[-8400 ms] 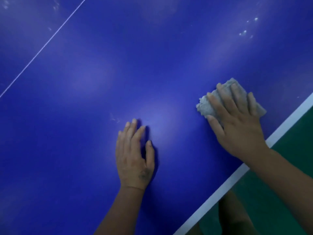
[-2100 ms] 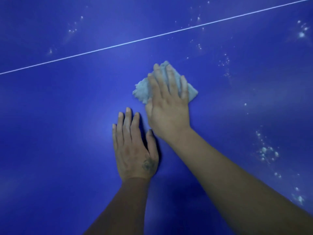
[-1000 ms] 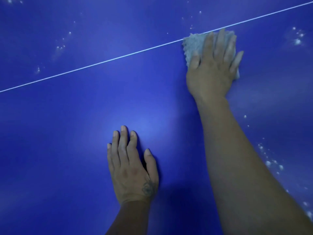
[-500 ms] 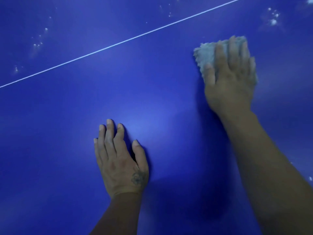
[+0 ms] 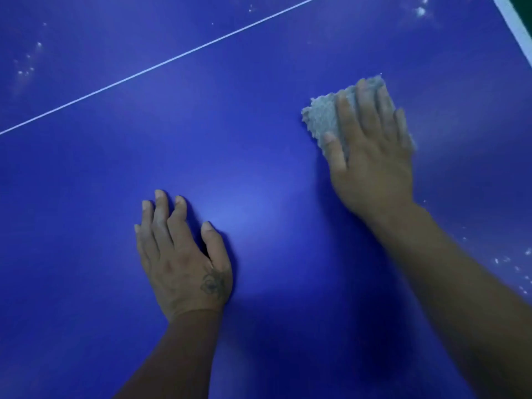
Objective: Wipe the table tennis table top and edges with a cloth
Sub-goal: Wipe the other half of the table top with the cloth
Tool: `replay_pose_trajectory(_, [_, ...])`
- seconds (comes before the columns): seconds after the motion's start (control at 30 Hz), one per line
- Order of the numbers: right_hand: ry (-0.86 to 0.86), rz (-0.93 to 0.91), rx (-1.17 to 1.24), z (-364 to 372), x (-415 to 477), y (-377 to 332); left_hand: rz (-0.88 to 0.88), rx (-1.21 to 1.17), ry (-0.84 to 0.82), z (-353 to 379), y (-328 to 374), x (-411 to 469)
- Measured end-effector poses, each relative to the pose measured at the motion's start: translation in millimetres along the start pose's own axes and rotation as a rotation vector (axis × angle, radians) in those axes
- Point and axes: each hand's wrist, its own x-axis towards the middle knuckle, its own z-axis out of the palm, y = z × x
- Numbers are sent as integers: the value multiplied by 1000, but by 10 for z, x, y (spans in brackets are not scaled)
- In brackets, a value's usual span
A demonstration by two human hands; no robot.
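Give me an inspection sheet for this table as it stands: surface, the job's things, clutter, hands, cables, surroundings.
Surface: blue table top, glossy, with a thin white line crossing it and a white edge band at the top right.
Job's things: grey cloth lying on the table top, partly under the right hand.
Clutter: white specks at the upper left, top right and lower right.
Hands: right hand flat on the cloth, fingers straight; left hand flat on bare table top, apart from the cloth.
Cables: nothing seen.
Surroundings: green floor beyond the edge band.
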Motion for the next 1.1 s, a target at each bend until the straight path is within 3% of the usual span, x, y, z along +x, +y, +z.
replay_pose_trajectory(0.07, [0, -64, -22, 88, -346, -251, -1, -10, -2, -7, 9, -4])
replay_pose_trajectory(0.17, [-65, -404, 55, 262, -1157, -571, 10, -10, 4, -3, -5, -2])
replay_pose_trajectory(0.23, [-69, -501, 41, 226, -1197, -412, 9, 0, 1, -4, 2, -4])
replay_pose_trajectory(0.3, [-13, -354, 1, 188, -911, -82, 8, 8, -1, -6, 8, 1])
replay_pose_trajectory(0.4, [11, 71, 3, -12, -482, 351, 7, 3, -3, -8, 13, -3])
replay_pose_trajectory(0.43, [9, 110, -8, -28, -516, 315, 4, 5, -4, -14, 4, -9])
replay_pose_trajectory(0.5, [7, -80, -77, 52, -895, 64, 15, 6, 1, -24, -15, -13])
replay_pose_trajectory(0.6, [-70, -497, 38, 196, -1783, -170, 36, -7, 8, -32, -7, -24])
replay_pose_trajectory(0.67, [-101, -602, 27, 181, -1979, 12, 37, -10, 10, -36, 6, -26])
replay_pose_trajectory(0.73, [-51, -506, -20, 126, -1780, 314, 35, -2, 0, -36, 7, -28])
replay_pose_trajectory(0.83, [21, -54, -1, -73, -1296, 725, 55, -19, -23, -53, -5, -66])
replay_pose_trajectory(0.9, [-4, 122, 37, -122, -1210, 690, 95, -34, -26, -53, -21, -81])
replay_pose_trajectory(0.93, [-3, 106, 15, -89, -1308, 580, 115, -40, -24, -56, -24, -91])
replay_pose_trajectory(1.1, [-46, -345, 105, 139, -2466, 102, 153, -197, -33, -85, 260, -362])
